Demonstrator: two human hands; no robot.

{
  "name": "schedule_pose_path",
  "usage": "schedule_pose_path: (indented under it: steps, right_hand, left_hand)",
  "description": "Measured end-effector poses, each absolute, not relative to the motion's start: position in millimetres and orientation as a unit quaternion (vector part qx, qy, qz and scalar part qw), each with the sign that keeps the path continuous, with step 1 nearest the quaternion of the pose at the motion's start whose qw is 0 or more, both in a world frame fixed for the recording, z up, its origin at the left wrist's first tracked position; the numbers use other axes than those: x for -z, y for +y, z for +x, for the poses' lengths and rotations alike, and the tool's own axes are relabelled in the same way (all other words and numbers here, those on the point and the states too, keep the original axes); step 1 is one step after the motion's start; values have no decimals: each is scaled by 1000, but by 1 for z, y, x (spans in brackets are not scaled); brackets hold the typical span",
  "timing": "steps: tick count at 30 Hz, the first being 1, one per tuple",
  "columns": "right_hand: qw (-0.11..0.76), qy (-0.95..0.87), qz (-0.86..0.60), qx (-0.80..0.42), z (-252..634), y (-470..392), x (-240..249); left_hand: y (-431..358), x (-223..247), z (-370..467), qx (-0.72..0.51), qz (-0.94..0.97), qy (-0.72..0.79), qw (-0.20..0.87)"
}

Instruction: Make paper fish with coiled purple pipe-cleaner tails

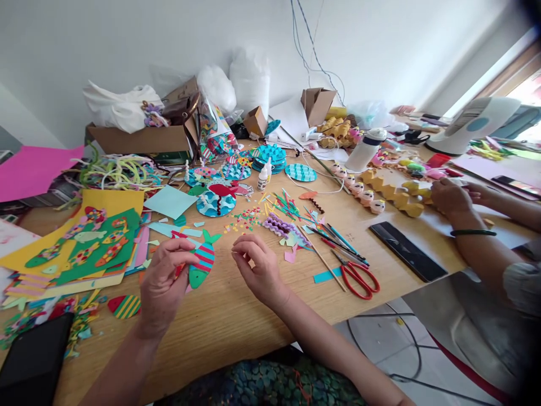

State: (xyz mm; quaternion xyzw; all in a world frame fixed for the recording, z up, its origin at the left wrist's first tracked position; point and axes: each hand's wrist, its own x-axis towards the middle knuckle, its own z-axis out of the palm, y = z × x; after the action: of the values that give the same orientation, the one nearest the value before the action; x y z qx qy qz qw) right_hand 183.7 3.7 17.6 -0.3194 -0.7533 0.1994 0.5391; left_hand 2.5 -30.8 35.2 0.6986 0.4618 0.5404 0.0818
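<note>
A green paper fish with red and blue stripes [203,260] is pinched between the thumb and fingers of my left hand [165,276], tail pointing up and away. Part of the fish is hidden behind the fingers. To its right, apart from it, my right hand [260,268] hovers over the table with thumb and fingertips drawn together; whatever they hold, if anything, is too small to make out. A red fish with yellow and green stripes [124,306] lies left of my left hand. Beyond both hands, small paper scraps [244,219] are scattered.
Red-handled scissors [360,279], pencils [344,242] and a dark phone [406,251] lie to the right. Glue bottles [262,177] stand beyond the scraps. Coloured paper [101,248] is stacked left. At right, another person's hands [454,197] work by a yellow egg-carton strip [391,192].
</note>
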Motion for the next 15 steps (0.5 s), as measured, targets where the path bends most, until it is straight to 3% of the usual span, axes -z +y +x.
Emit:
schedule_pose_path:
  steps: [9, 15]
  right_hand:
    - [517, -782, -302, -172, 182, 1, -18]
    - [495, -802, -294, -157, 177, 2, -14]
  left_hand:
    - [-24, -25, 2, -568, 650, 453, 221]
    - [-24, -23, 3, -535, 666, 458, 247]
